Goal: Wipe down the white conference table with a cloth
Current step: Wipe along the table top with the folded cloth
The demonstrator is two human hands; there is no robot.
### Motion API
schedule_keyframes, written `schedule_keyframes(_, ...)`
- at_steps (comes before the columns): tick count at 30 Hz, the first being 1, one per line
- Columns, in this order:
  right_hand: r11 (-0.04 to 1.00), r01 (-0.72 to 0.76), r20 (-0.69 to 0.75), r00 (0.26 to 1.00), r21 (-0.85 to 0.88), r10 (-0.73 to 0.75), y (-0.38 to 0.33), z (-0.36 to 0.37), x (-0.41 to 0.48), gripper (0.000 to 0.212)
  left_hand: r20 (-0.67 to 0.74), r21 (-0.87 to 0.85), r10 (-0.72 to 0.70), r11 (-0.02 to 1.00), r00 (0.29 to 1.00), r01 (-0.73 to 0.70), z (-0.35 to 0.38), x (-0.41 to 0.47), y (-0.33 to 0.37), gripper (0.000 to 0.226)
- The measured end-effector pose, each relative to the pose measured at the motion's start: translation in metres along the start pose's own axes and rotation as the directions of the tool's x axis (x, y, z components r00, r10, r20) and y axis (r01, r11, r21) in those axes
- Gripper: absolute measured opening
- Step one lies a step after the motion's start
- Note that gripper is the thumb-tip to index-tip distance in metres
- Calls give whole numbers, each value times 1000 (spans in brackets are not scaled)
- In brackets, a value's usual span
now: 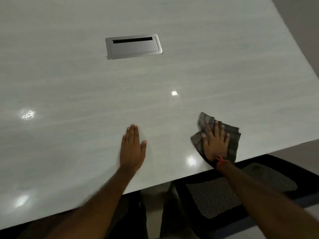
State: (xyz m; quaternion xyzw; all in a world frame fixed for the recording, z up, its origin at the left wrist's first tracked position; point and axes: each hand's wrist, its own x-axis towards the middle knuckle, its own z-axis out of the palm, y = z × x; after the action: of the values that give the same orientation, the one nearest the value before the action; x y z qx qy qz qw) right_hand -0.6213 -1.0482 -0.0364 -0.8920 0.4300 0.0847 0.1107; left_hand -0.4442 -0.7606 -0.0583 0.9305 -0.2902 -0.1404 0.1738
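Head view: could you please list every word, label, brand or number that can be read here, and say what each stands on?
No text can be read in this view.
White table: bare surface, no print.
Metal cable hatch: only a dark slot, no marking.
Grey cloth under the right hand: checked weave, no label showing.
Mesh chair: no tag visible.

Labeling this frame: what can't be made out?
Head view:
- Cloth middle: under the right hand.
- Table far and left parts: cut off by frame edges.
- Chair: mostly hidden by the table.
- Cable box inside: lid covers it.
- Left forearm edge: motion blur.
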Motion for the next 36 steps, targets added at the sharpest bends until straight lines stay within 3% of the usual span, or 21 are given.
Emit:
schedule_keyframes(1, 1000, -17, -26, 1000, 2, 17, -18, 2, -1, 67, 4, -5, 3, 1000, 1000, -3, 5, -6, 8, 70)
schedule_keyframes(3, 972, 223, -7, 975, -80, -224, -45, 17, -21, 65, 5, -6, -14, 1000, 1000, 14, 14, -12, 27, 69)
schedule_keyframes(4, 883, 449, 58, 893, -134, -446, -45, 27, -37, 64, -1, -6, -29, 1000, 1000, 29, 18, -13, 37, 70)
schedule_keyframes(5, 749, 645, 135, 764, -149, -631, -35, 30, -50, 65, -6, -10, -43, 999, 999, 43, 21, -12, 46, 70)
schedule_keyframes(6, 634, 760, 180, 650, -142, -738, -17, 27, -53, 64, -7, -16, -52, 999, 999, 52, 24, -10, 56, 70)
schedule_keyframes(7, 566, 812, 195, 584, -146, -788, 7, 21, -46, 63, -9, -22, -60, 998, 998, 60, 28, -9, 66, 70)
schedule_keyframes(8, 555, 815, 183, 579, -167, -795, 32, 16, -32, 63, -12, -24, -70, 997, 997, 70, 31, -7, 75, 71)
schedule_keyframes(12, 841, 523, 120, 851, -136, -511, 112, -17, 47, 63, -12, -33, -121, 992, 993, 121, 45, -3, 116, 73)
schedule_keyframes(16, 972, 233, 30, 972, -16, -232, 88, -27, 97, 62, 5, -21, -140, 990, 990, 141, 61, -2, 156, 71)
schedule_keyframes(18, 973, 229, 18, 973, 7, -229, 56, -16, 89, 64, 12, -8, -145, 989, 989, 145, 67, -1, 170, 70)
schedule_keyframes(21, 851, 523, 71, 851, -42, -520, 49, 6, 37, 64, 27, 3, -144, 990, 989, 144, 68, 13, 181, 72)
schedule_keyframes(23, 816, 577, 84, 815, -41, -573, 75, 1, 29, 63, 40, 7, -95, 995, 995, 95, 65, 32, 185, 72)
schedule_keyframes(28, 928, 367, 51, 930, -60, -365, 114, -26, 109, 62, 31, -21, -8, 1000, 999, 9, 61, 94, 197, 68)
schedule_keyframes(34, 982, 185, -23, 983, 23, -184, 36, -51, 253, 59, -40, -63, 26, 998, 999, -29, 56, 160, 186, 69)
schedule_keyframes(36, 977, 211, -13, 977, 12, -211, 8, -47, 256, 60, -55, -35, 51, 998, 997, -53, 53, 175, 180, 69)
